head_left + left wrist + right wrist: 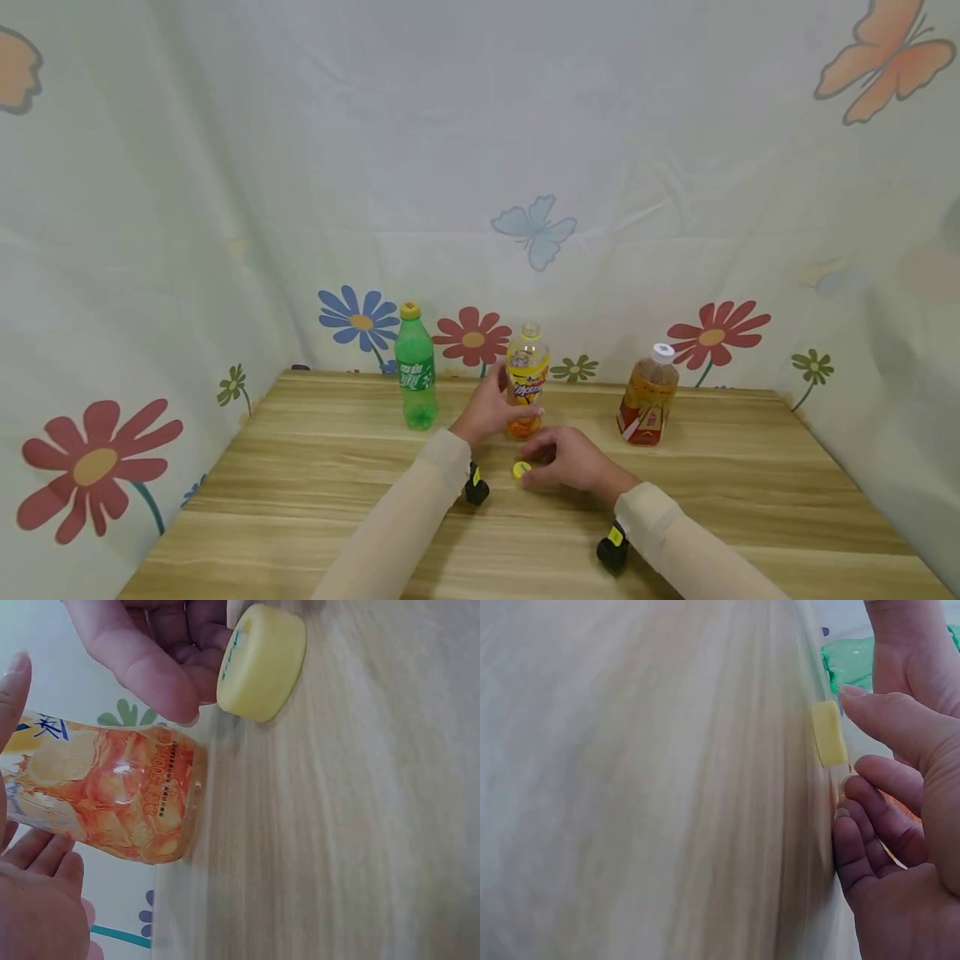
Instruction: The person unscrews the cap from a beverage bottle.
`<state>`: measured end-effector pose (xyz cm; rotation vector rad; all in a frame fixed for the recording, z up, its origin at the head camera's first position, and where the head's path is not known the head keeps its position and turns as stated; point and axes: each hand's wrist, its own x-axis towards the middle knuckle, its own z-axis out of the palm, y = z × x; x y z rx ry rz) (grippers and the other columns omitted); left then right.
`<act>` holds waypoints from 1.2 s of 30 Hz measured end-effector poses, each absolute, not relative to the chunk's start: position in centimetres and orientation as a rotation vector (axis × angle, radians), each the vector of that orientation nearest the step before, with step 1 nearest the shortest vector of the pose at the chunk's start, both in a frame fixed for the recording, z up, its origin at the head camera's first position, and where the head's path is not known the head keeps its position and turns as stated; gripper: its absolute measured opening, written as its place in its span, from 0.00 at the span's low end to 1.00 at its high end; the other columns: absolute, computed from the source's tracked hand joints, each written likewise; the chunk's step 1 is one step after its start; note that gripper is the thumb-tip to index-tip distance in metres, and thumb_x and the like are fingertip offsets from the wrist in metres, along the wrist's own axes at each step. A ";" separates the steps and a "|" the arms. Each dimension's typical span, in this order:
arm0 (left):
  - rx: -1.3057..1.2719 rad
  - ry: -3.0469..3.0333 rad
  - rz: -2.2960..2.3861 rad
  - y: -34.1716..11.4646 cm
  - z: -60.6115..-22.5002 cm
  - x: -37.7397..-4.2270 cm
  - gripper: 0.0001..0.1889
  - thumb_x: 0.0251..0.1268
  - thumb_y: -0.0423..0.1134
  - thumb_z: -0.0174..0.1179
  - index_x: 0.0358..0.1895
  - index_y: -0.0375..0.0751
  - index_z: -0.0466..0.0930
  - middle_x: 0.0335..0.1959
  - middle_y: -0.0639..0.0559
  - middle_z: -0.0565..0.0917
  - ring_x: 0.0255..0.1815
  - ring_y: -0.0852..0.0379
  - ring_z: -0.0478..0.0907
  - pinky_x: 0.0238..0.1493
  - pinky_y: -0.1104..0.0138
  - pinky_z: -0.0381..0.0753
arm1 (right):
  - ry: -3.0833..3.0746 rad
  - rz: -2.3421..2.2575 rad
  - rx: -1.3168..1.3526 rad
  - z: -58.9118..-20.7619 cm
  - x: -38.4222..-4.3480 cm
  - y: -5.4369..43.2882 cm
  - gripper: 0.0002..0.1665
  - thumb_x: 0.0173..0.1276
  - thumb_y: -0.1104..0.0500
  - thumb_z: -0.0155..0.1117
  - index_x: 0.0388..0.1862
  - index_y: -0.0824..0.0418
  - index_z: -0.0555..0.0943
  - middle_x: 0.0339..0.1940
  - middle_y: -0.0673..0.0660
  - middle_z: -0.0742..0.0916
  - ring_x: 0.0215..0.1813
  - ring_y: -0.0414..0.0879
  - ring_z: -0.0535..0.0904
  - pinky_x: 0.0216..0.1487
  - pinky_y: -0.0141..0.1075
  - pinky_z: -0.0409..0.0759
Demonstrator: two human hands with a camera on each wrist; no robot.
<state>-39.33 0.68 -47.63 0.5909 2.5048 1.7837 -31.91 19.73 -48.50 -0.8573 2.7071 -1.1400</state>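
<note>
My left hand [489,410] grips a clear plastic drink bottle [527,371] with a yellow and orange label. That bottle stands upright without its cap, and in the left wrist view its lower part [135,791] shows an orange fruit print. On the table in front of it lies a yellow bottle cap [521,471]. Right beside the cap is my right hand [576,461], its fingers loosely bent and the thumb apart from them. From the right wrist view, the cap [828,733] sits just past the thumb and fingertips, not pinched; whether a fingertip touches it I cannot tell.
A green bottle [417,367] with a yellow cap stands upright to the left. At the right is a bottle of amber drink [649,396] with a white cap. The wooden table [300,500] backs onto a flower-printed curtain [450,167].
</note>
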 end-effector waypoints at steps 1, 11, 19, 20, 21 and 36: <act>0.592 2.508 1.798 0.6 -47.5 -39.1 0.51 0.49 0.55 0.80 0.75 0.55 0.59 0.71 0.52 0.73 0.76 0.48 0.68 0.78 0.46 0.65 | 2.709 -1.152 -0.835 -48.4 -31.9 19.8 0.19 0.58 0.51 0.81 0.45 0.58 0.89 0.45 0.51 0.91 0.45 0.44 0.84 0.47 0.32 0.83; 0.620 2.588 1.871 -0.2 -46.6 -37.7 0.56 0.50 0.56 0.79 0.79 0.50 0.52 0.73 0.42 0.71 0.77 0.39 0.66 0.77 0.44 0.65 | 2.730 -1.227 -0.750 -47.6 -31.4 20.4 0.22 0.59 0.50 0.80 0.47 0.61 0.88 0.45 0.56 0.91 0.45 0.48 0.86 0.44 0.29 0.84; 0.671 2.680 1.924 -0.7 -46.5 -36.4 0.54 0.53 0.52 0.79 0.79 0.47 0.52 0.75 0.43 0.68 0.77 0.45 0.65 0.78 0.49 0.66 | 2.726 -1.343 -0.669 -46.5 -31.2 21.8 0.24 0.64 0.48 0.76 0.52 0.63 0.87 0.51 0.60 0.90 0.51 0.49 0.84 0.49 0.34 0.85; 0.677 2.689 1.931 -0.8 -46.4 -36.2 0.54 0.53 0.52 0.79 0.79 0.48 0.52 0.76 0.43 0.68 0.77 0.46 0.65 0.78 0.49 0.66 | 2.730 -1.367 -0.651 -46.2 -31.0 22.1 0.24 0.65 0.49 0.76 0.53 0.63 0.87 0.52 0.60 0.90 0.52 0.50 0.84 0.50 0.34 0.85; 0.687 2.697 1.937 -0.8 -46.2 -35.9 0.53 0.54 0.51 0.79 0.78 0.48 0.53 0.76 0.44 0.68 0.78 0.46 0.65 0.78 0.49 0.66 | 2.730 -1.393 -0.633 -46.0 -30.9 22.4 0.23 0.65 0.50 0.76 0.53 0.63 0.87 0.52 0.61 0.89 0.52 0.50 0.85 0.50 0.34 0.85; 0.849 2.845 1.892 0.1 -46.0 -31.2 0.48 0.58 0.47 0.76 0.76 0.42 0.55 0.73 0.45 0.65 0.75 0.43 0.63 0.76 0.43 0.66 | 2.795 -1.563 -0.568 -43.3 -28.3 24.3 0.19 0.66 0.50 0.75 0.50 0.60 0.87 0.51 0.63 0.90 0.49 0.50 0.86 0.46 0.30 0.85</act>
